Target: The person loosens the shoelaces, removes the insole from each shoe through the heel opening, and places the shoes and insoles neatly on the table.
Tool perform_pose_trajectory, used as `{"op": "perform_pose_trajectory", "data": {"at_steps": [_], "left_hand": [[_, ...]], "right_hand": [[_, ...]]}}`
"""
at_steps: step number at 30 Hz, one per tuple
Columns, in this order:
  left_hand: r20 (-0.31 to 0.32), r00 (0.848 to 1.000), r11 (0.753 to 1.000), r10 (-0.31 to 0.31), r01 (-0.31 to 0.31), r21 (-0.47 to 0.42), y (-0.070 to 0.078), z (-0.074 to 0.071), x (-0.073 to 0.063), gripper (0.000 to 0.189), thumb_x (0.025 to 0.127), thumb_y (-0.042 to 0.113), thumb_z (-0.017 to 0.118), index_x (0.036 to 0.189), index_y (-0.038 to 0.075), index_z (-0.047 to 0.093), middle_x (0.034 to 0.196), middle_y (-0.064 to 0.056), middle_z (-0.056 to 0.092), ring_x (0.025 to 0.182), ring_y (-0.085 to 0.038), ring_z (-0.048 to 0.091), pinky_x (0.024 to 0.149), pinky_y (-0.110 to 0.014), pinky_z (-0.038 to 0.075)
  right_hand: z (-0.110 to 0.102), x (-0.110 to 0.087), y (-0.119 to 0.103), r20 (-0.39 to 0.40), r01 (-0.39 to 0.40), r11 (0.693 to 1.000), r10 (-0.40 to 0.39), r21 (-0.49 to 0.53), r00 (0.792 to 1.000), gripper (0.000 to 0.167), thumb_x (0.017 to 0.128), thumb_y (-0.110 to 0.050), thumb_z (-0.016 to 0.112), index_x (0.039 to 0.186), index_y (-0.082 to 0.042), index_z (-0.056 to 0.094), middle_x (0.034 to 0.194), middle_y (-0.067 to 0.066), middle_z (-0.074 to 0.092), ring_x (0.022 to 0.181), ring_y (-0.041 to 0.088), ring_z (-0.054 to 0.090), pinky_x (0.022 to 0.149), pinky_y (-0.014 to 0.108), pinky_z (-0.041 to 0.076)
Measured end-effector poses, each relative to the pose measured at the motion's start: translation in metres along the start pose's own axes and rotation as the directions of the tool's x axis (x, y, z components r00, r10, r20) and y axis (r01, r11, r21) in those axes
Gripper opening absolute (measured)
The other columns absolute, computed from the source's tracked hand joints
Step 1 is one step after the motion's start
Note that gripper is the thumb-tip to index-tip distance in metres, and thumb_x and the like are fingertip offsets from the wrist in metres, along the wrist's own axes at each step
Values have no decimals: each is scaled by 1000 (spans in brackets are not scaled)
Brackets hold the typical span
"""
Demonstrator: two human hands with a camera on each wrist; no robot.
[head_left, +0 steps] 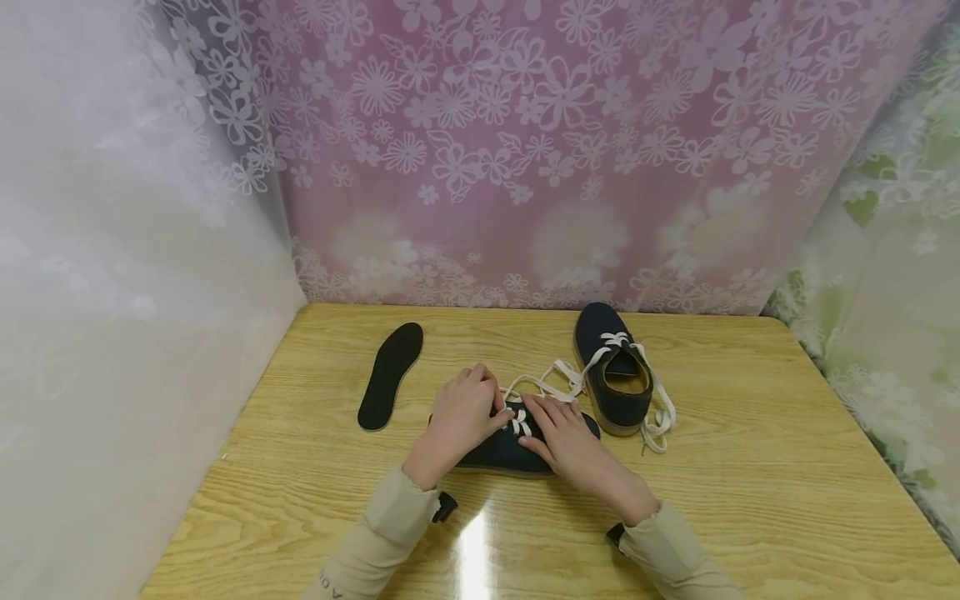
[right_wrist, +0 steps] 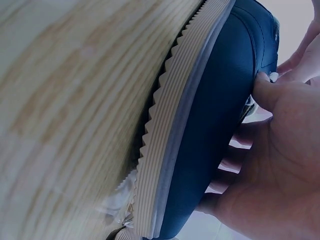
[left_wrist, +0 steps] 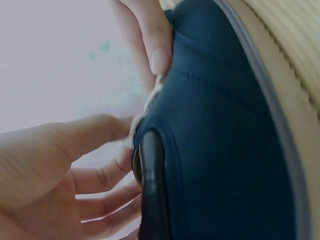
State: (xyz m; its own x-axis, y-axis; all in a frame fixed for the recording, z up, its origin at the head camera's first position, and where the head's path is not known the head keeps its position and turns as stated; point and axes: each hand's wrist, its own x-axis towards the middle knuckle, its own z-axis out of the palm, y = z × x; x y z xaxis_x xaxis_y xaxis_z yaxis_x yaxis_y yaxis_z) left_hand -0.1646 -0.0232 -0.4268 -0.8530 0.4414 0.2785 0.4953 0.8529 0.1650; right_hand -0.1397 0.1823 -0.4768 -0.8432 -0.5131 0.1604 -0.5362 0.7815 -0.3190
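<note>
A dark navy lace-up shoe (head_left: pixel 506 456) lies sole-down before me, toe to the right, its opening partly covered by my left hand (head_left: pixel 459 421). The thumb and forefinger of that hand pinch the white shoelace (left_wrist: pixel 135 125) at the upper eyelets, as the left wrist view shows. My right hand (head_left: pixel 573 446) rests across the front of the same shoe. Its thumb presses beside the lacing and the other fingers lie stretched over the top. Crossed white lace shows between both hands. One loose lace end (head_left: pixel 555 387) trails behind the shoe towards its mate.
The matching navy shoe (head_left: pixel 622 407) stands behind on the right, toe pointing away, with loose laces (head_left: pixel 660 417) beside it. A black insole (head_left: pixel 391 375) lies at the back left of the wooden table (head_left: pixel 300 500). Flowered curtains (head_left: pixel 510 167) surround the table's back and sides.
</note>
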Motion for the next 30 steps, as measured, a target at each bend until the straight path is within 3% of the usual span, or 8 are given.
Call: {"op": "perform_pose_trajectory", "data": {"at_steps": [4, 9, 14, 17, 20, 27, 29, 30], "left_hand": [[-43, 999, 996, -9, 5, -86, 3, 1, -2, 15, 90, 26, 79, 78, 21, 71, 116, -3, 67, 97, -21, 65, 67, -29, 55], [-108, 994, 976, -17, -7, -219, 5, 0, -4, 7, 91, 24, 77, 87, 21, 72, 116, -1, 66, 88, -16, 64, 58, -22, 48], [-60, 994, 923, 94, -109, -370, 4, -1, -9, 8, 95, 19, 74, 92, 18, 66, 94, 2, 68, 82, -14, 66, 65, -21, 50], [15, 982, 852, 187, -155, -499, 2, 0, -13, 9, 97, 15, 71, 98, 16, 62, 92, 2, 70, 87, -14, 70, 75, -26, 55], [27, 973, 785, 230, -169, -596, 0, 0, -16, 10, 99, 17, 68, 104, 15, 60, 97, 1, 70, 92, -11, 70, 80, -32, 57], [-140, 970, 517, 198, -225, -826, -5, -13, -18, 13, 103, 15, 62, 116, 11, 63, 90, -4, 72, 82, -12, 70, 72, -35, 56], [-154, 975, 510, 162, -216, -832, -8, -18, -16, 12, 103, 15, 61, 115, 11, 64, 82, -3, 70, 71, -14, 69, 64, -32, 56], [-154, 978, 533, 144, -208, -820, -10, -19, -15, 12, 104, 15, 61, 114, 11, 64, 77, -2, 68, 65, -16, 68, 60, -31, 55]], "right_hand": [[0, 0, 0, 2, 1, 1000, -1, -1, 1000, 66, 104, -34, 58, 156, -2, 35, 150, 23, 45, 140, 43, 42, 114, 67, 26], [0, 0, -1, -13, 8, 1000, -8, -2, 1000, 65, 103, -33, 59, 155, -2, 37, 149, 22, 46, 139, 42, 43, 114, 67, 26], [0, -1, -2, -42, 28, 1000, -29, -7, 999, 64, 102, -31, 61, 154, -1, 39, 147, 22, 48, 137, 41, 45, 112, 68, 28], [0, -1, -2, -50, 34, 999, -35, -10, 998, 64, 102, -30, 62, 154, -1, 39, 148, 22, 48, 137, 41, 45, 112, 69, 28], [-1, -2, -2, -60, 43, 999, -44, -11, 997, 63, 101, -29, 62, 153, -1, 41, 147, 22, 48, 137, 41, 45, 111, 70, 29], [0, -2, -1, -76, 64, 998, -64, -5, 995, 62, 101, -28, 63, 152, -1, 41, 145, 24, 50, 134, 42, 47, 111, 67, 31], [0, -2, -1, -78, 61, 998, -61, -6, 995, 65, 101, -29, 63, 154, 0, 39, 145, 24, 50, 134, 43, 47, 111, 67, 31], [0, -1, -1, -75, 57, 998, -57, -7, 996, 66, 101, -29, 63, 154, 0, 38, 145, 24, 49, 135, 44, 46, 112, 67, 30]]}}
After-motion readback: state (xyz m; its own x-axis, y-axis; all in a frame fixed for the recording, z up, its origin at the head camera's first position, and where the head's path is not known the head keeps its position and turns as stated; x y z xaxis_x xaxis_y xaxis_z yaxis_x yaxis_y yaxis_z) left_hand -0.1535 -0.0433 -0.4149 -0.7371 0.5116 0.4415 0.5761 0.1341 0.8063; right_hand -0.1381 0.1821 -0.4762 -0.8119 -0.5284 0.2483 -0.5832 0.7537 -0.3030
